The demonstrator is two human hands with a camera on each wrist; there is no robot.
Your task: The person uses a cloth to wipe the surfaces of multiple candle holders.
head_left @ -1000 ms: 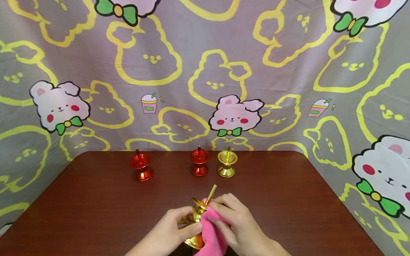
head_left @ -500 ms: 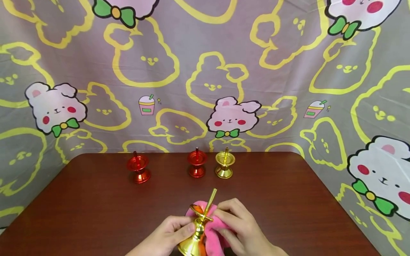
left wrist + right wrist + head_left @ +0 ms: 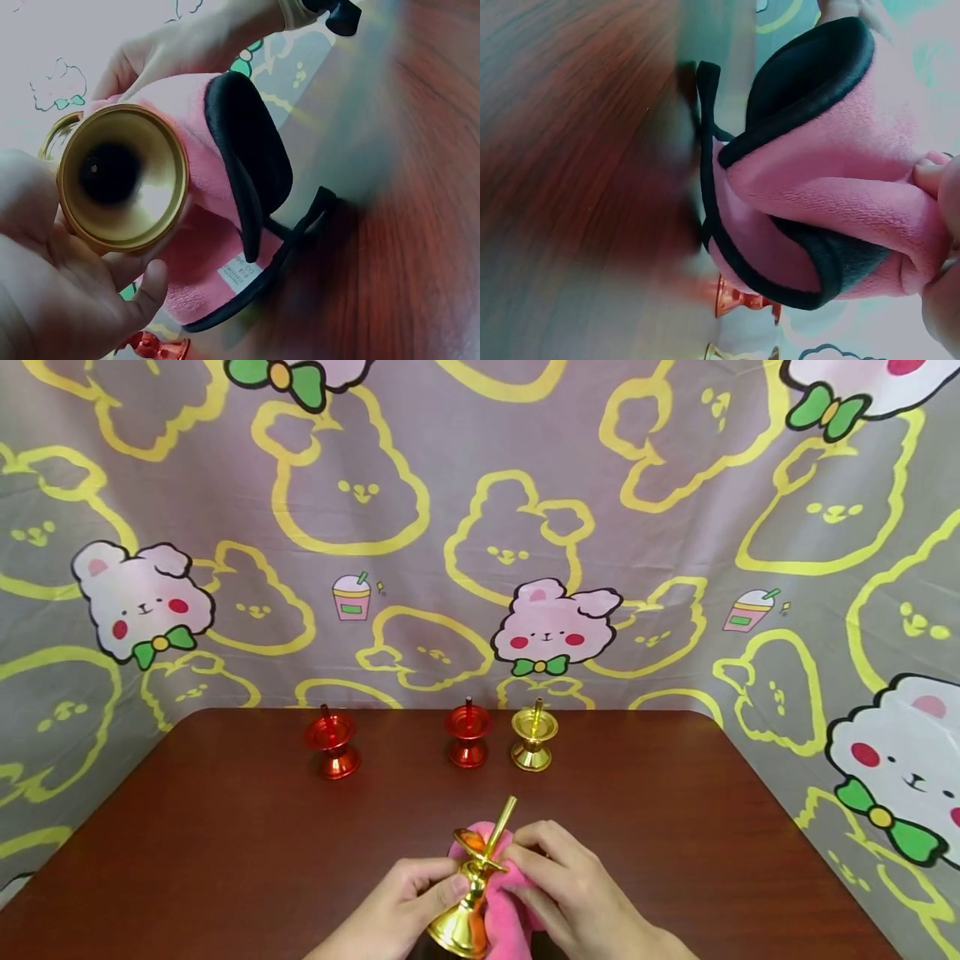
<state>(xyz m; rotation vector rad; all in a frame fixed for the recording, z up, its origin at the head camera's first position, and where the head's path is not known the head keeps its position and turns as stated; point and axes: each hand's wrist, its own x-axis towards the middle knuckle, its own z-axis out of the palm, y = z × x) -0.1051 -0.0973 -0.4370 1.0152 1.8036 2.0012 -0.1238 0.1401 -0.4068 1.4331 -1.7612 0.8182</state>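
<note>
My left hand grips a shiny gold candle holder by its narrow waist, thumb across the front. The holder tilts, its thin tube pointing up and right and its flared base toward me. In the left wrist view the hollow underside of the base faces the camera. My right hand pinches a pink plush cloth against the holder's right side, just under the dish. Part of the cloth shows behind the dish. Black edging and a white label show on the cloth's hanging part.
Toward the back of the dark red-brown table stand a red candle holder on the left, another red candle holder near the middle, and a gold candle holder beside it. A patterned curtain hangs behind the table.
The cloth has come round behind the dish, and more of the gold base shows now. The left thumb has moved up to the waist. The standing holders have not moved on the table.
</note>
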